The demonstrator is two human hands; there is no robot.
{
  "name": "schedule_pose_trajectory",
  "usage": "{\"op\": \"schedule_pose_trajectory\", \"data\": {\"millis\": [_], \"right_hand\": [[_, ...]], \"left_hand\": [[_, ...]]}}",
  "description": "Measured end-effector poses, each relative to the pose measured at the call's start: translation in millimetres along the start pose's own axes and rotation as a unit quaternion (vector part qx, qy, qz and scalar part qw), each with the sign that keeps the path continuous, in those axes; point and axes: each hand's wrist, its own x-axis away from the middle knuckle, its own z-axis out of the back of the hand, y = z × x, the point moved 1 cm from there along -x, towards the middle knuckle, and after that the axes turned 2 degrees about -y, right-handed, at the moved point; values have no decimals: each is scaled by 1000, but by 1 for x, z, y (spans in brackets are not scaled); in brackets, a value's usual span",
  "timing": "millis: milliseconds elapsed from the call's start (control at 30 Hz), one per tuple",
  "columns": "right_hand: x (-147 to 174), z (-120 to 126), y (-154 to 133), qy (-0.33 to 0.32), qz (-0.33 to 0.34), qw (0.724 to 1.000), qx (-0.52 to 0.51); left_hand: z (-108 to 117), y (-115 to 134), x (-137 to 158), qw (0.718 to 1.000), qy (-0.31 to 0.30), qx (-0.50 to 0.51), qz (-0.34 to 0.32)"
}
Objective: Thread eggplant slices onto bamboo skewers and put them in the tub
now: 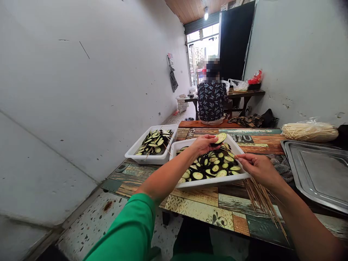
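One eggplant slice (220, 138) in one hand, one skewer (230, 150) in the other

Two bare hands work above the table (195, 208). The left hand (205, 144) pinches the single eggplant slice between thumb and fingers, cut face up, over the far side of the nearer white tub (214, 181). The right hand (254, 166) has thumb and fingertips closed on the single skewer, over that tub's right side. The skewer points at the slice's lower edge; whether it has pierced the flesh I cannot tell.

Two white tubs stand on the table. The nearer holds dozens of eggplant slices, too crowded to count. The other, the left white tub (148, 158), sits by the table's left edge, with more slices and several skewers among them.

One loose skewer bundle (265, 199), dozens strong, lies from the nearer tub's near right corner towards the table's near edge. At least two metal trays (320, 166) are stacked along the right edge, one grey cloth (281, 167) just beside them. One clear bag of pale thin strands (310, 131) lies at the far right corner. Beyond the far edge, one co-worker (212, 101) sits, back turned, at a second table (246, 93)
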Motion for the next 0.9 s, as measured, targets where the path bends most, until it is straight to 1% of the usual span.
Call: {"op": "schedule_pose_trajectory", "data": {"millis": [200,367,500,633,700,800,867,900], "right_hand": [[-1,-3,5,6,-12,999,-46],[0,-2,2,4,-14,998,-56],[0,-2,-1,5,-19,998,-63],[-1,-2,-4,21,4,998,-51],[-1,-3,-5,36,15,998,-45],[-3,-5,-4,67,-6,997,-45],[-3,-5,-2,75,-36,995,-51],[-4,-5,0,70,-51,995,-56]], "left_hand": [[-6,-3,4,999,-30,-2,19],[-11,-5,7,999,-25,-7,29],[-14,-7,10,998,-40,4,49],[-17,-13,11,998,-43,9,54],[-22,-19,12,996,-62,3,64],[-32,-27,13,993,-93,-6,74],[-35,-25,12,995,-82,1,63],[-34,-22,11,997,-64,7,51]]}}
